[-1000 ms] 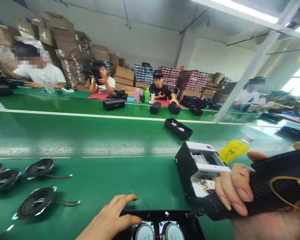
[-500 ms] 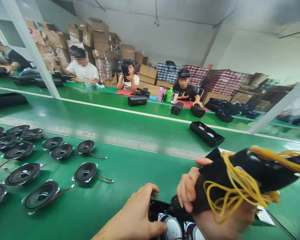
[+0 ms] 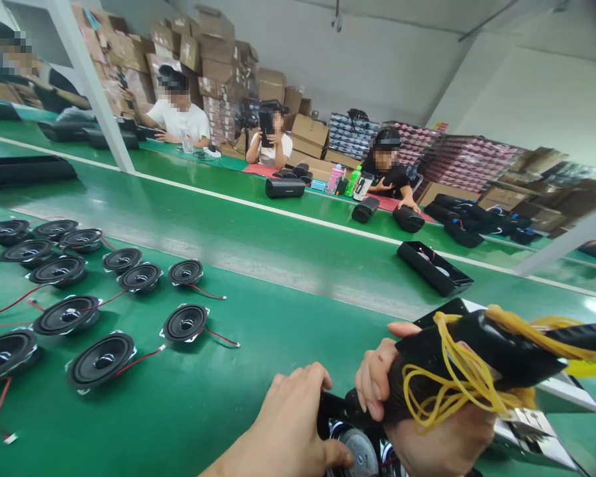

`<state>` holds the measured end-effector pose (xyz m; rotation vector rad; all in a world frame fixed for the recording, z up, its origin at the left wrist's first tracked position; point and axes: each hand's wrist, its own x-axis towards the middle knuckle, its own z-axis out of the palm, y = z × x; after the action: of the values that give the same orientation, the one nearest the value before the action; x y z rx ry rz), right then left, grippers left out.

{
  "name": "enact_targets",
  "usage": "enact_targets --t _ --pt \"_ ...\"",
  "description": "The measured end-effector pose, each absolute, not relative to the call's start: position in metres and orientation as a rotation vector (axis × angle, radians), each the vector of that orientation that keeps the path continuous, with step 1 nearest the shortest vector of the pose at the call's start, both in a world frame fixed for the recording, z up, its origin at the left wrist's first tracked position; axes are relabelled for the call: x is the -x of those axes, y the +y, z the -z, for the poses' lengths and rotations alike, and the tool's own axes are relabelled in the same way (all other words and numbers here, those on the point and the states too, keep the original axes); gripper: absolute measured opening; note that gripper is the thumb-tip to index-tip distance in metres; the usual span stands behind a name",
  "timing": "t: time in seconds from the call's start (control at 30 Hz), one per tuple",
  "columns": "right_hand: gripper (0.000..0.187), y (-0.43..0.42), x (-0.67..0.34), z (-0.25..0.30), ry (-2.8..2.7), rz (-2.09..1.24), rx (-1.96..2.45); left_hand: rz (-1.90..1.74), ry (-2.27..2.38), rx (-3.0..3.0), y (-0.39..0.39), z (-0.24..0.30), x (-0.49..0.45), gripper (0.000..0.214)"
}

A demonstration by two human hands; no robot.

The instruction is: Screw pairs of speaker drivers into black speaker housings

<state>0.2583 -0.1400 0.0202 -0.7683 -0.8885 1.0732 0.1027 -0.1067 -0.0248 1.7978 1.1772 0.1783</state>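
Green bench matting (image 3: 258, 344) ran under us, with a conveyor belt (image 3: 278, 245) beyond it and stacked cardboard boxes (image 3: 213, 40) along the far wall. Our left hand (image 3: 288, 430) lay spread and flat, fingers pressing on the near edge of a black housing (image 3: 330, 407) at the bottom of the view; it gripped nothing. Our right hand (image 3: 427, 437) was closed tight round a black power driver (image 3: 477, 351) wound with yellow cord (image 3: 457, 391), its tip angled down onto that housing, just beside a silver speaker cone (image 3: 355, 450) seated inside. We judged the step to be fastening that cone in place. The next move called for keeping the housing pinned and the tip square on its fastener, which we could not see. We counted twelve loose speaker drivers (image 3: 100, 359) to our left, one black tray (image 3: 434, 268) on the belt, and three seated people (image 3: 179, 116) opposite, with part of a fourth far left.
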Motion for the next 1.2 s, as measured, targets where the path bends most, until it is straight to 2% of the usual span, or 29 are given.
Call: enact_targets --t 0.17,0.43,0.63,0.77,0.93,1.03,1.2 --pt "0.063 -0.135 -0.267 -0.017 -1.083 -1.105 0.678 -0.181 1.199 -1.824 -0.106 0.028 -0.104 0.059" --pt "0.066 -0.134 -0.269 -0.013 -1.110 -1.103 0.686 -0.195 1.172 -1.840 -0.107 0.029 -0.101 0.057" --pt "0.071 -0.142 -0.246 -0.024 -0.819 -1.085 0.834 -0.203 1.139 -1.848 -0.107 0.028 -0.101 0.054" --pt "0.067 -0.146 -0.238 -0.026 -0.752 -1.131 0.874 -0.203 1.149 -1.859 -0.107 0.028 -0.102 0.052" --pt "0.060 -0.140 -0.244 0.006 -0.871 -1.094 0.702 -0.199 1.144 -1.924 -0.106 0.033 -0.103 0.041" --pt "0.067 -0.137 -0.248 0.028 -0.961 -1.053 0.599 -0.204 1.118 -1.968 -0.105 0.034 -0.104 0.035" --pt "0.074 -0.139 -0.251 0.039 -0.946 -1.093 0.720 -0.174 1.104 -2.019 -0.103 0.030 -0.104 0.040"
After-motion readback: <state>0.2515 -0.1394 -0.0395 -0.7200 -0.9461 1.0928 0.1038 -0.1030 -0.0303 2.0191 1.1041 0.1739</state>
